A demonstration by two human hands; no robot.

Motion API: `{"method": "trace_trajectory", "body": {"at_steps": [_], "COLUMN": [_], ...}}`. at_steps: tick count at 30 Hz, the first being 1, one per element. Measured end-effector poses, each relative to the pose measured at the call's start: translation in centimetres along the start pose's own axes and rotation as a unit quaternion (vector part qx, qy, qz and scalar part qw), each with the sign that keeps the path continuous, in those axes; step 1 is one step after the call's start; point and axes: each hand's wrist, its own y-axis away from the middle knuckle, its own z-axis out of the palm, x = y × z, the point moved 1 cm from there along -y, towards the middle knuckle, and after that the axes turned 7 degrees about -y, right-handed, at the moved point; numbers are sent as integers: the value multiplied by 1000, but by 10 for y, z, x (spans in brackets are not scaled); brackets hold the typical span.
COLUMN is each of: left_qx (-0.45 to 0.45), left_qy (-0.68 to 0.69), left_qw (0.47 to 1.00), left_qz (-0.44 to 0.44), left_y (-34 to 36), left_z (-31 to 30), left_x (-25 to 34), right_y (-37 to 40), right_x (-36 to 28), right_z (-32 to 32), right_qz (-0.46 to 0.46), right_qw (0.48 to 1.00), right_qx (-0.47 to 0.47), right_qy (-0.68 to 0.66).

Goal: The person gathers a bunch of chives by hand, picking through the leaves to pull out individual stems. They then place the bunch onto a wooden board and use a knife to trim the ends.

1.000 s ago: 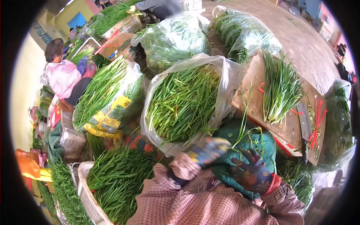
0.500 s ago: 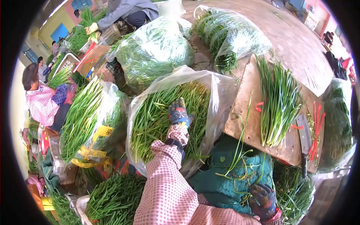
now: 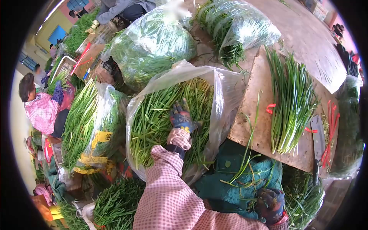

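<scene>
My left hand, in a dark flowered glove, lies with its fingers outstretched on long green garlic chives. The chives fill an open clear plastic bag in front of me. At the lower right, my right hand, gloved alike, is closed with its fingers curled over the teal cloth on my lap. Whether anything is inside those fingers is hidden. Loose stalks are strewn over the cloth. On a wooden board to the right lies a chive bundle with red ties.
A knife and red ties lie at the board's right side. Filled bags stand beyond, another bag at left. A crate of greens is at lower left. A co-worker sits at left; another bends farther back.
My view has shifted a little, so the board and its bundle appear farther right. My left hand stays on the chives. The fingers of my right hand have curled in more.
</scene>
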Motion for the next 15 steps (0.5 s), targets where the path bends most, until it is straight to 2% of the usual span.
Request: {"method": "trace_trajectory", "body": {"at_steps": [2, 4, 5, 7, 11, 12, 13, 15], "left_qx": [-5, -74, -74, -120, -139, -77, -101, -48], "left_qy": [-7, -8, -7, 51, 26, 2, -20, 5], "left_qw": [1000, 997, 997, 990, 989, 997, 994, 999], "left_qz": [-4, 2, 1, -48, -35, -27, -33, -22], "left_y": [3, 3, 1, -6, -4, 4, 10, 23], "left_z": [3, -5, -7, -8, -12, 1, 5, 10], "left_x": [5, 1, -7, -21, -8, 1, 10, 11], "right_y": [4, 5, 5, 5, 4, 1, -2, -4], "right_x": [2, 2, 2, 4, 2, 2, 3, 5], "right_z": [1, 2, 2, 1, 2, 2, 3, 3], "right_qz": [-1, 2, 3, -1, -3, -5, 13, 35], "right_qw": [1000, 1000, 1000, 1000, 999, 999, 999, 999], "right_qx": [2, 8, 16, 18, 42, 42, 35, 21], "right_qy": [-11, -10, -7, -4, 12, 9, -7, -20]}}
